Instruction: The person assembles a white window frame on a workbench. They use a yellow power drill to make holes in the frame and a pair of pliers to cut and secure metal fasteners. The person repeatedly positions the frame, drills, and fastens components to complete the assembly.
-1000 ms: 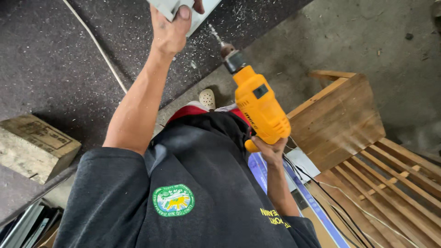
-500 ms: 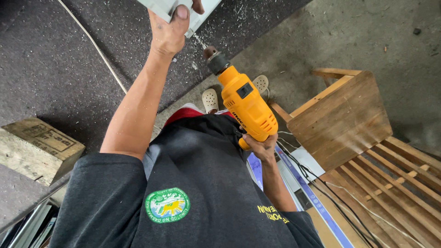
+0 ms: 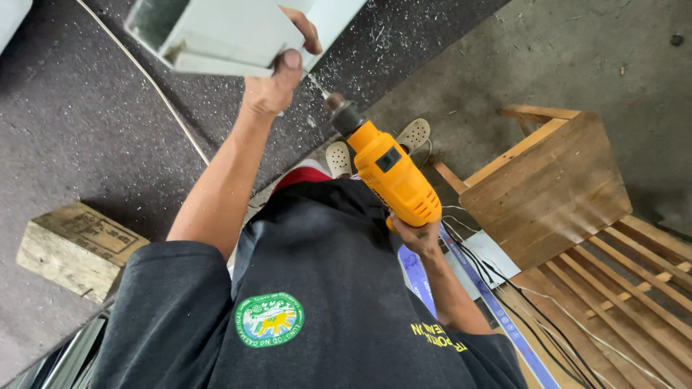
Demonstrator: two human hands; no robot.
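Observation:
My left hand grips a pale, hollow rectangular metal profile at arm's length, up at the top of the view. My right hand holds a yellow electric drill by its handle. The drill's thin bit points up and left, and its tip is right by the profile's underside, beside my left thumb. I cannot tell whether the bit touches the metal. My black shirt fills the lower middle of the view.
Metal shavings litter the dark floor. A wooden block lies at the left, a wooden stool and wooden slats at the right. Black cables and a white cord cross the floor. My sandalled feet stand below the drill.
The drill has swung up and to the left, bringing its bit from apart to right by the profile. My left hand has kept its hold on the profile.

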